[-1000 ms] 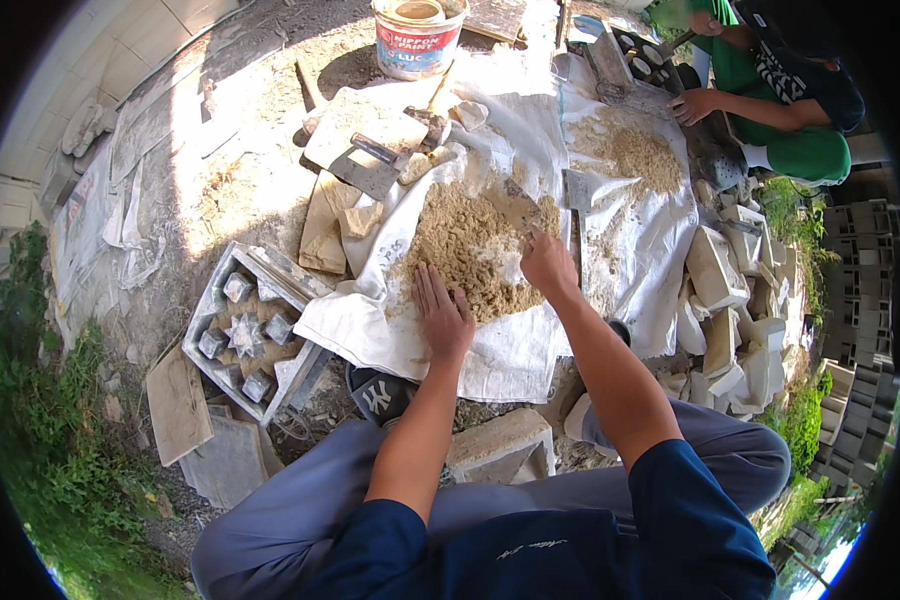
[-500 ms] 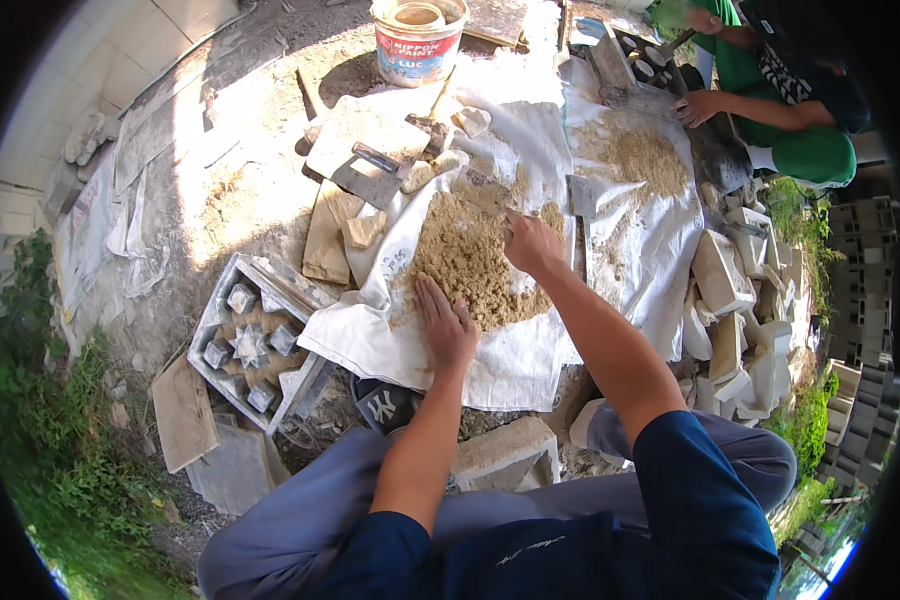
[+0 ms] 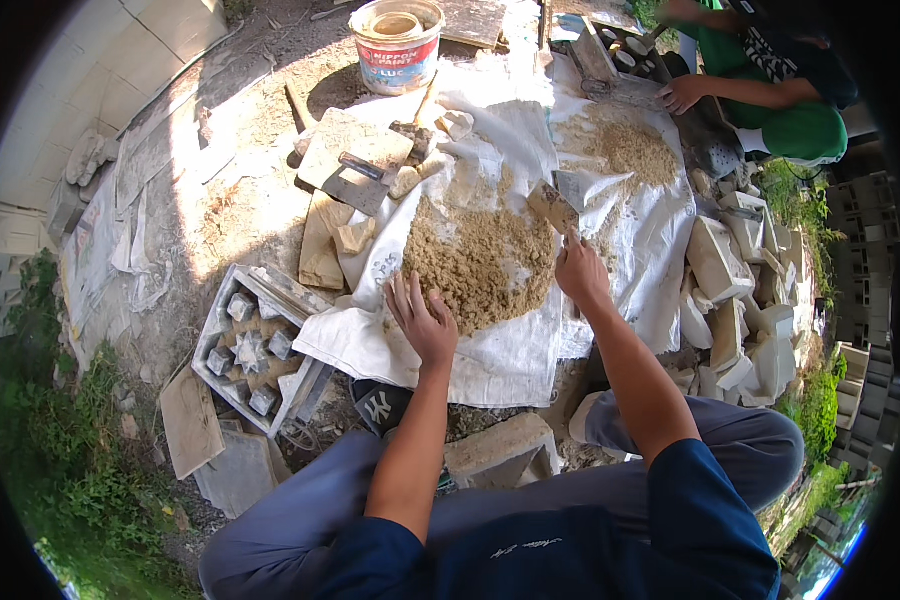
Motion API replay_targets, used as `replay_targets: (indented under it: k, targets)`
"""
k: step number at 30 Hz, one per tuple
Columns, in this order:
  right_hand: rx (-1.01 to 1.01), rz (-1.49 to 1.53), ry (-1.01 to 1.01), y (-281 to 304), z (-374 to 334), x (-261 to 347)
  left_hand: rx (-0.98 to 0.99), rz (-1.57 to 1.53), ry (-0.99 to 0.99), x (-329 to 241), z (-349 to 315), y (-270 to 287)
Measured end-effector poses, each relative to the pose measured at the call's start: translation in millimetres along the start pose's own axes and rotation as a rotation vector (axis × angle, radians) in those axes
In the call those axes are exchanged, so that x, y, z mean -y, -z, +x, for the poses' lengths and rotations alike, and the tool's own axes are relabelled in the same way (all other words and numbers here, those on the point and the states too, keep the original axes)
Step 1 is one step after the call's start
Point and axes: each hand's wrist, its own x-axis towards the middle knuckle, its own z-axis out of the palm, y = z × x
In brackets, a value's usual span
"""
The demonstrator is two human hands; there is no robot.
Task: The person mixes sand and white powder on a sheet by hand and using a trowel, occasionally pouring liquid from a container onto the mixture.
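Scraper [image 3: 554, 207]: one, in the right hand [image 3: 582, 270], at the upper right edge of the near sand heap [image 3: 480, 262]. Blade points away from the person, up and slightly left in view; long axis runs from the hand at lower right to the blade edge at upper left. Right fingers curled round the handle, pinching it; single fingers mostly hidden, can't count them. Left hand [image 3: 425, 325]: one, no tool, at the lower left edge of the near heap, fingers stretched out and slightly spread, pointing up-left; can't tell how hard they press. Two sand areas on the white sheet [image 3: 490, 375]: the near heap, plus a thinner far patch [image 3: 630, 150] to the right. One flat grey plate [image 3: 570, 187] just beside the scraper blade. One trowel [image 3: 362, 182], lying partly on one pale square slab [image 3: 350, 140], left of the sheet. One bucket [image 3: 398, 62], upright, at the top. One mould [image 3: 210, 372] at left, tilted in view, with one star shape [image 3: 251, 352] and four clear cube-like blocks round it. One concrete block [image 3: 505, 455] near the legs. Pale cast pieces [image 3: 720, 265] piled at right, too overlapped to count. One co-worker [image 3: 780, 100], upper right.
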Motion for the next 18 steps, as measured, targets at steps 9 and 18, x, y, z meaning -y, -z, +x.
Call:
replay_targets:
  k: [9,18]
  targets:
    - [-0.047,0.254,-0.09,-51,-15,14,-0.002,-0.159,0.48,-19,-26,15]
    - [-0.095,0.398,-0.042,-60,-20,12,-0.471,0.498,0.641,-28,-64,42]
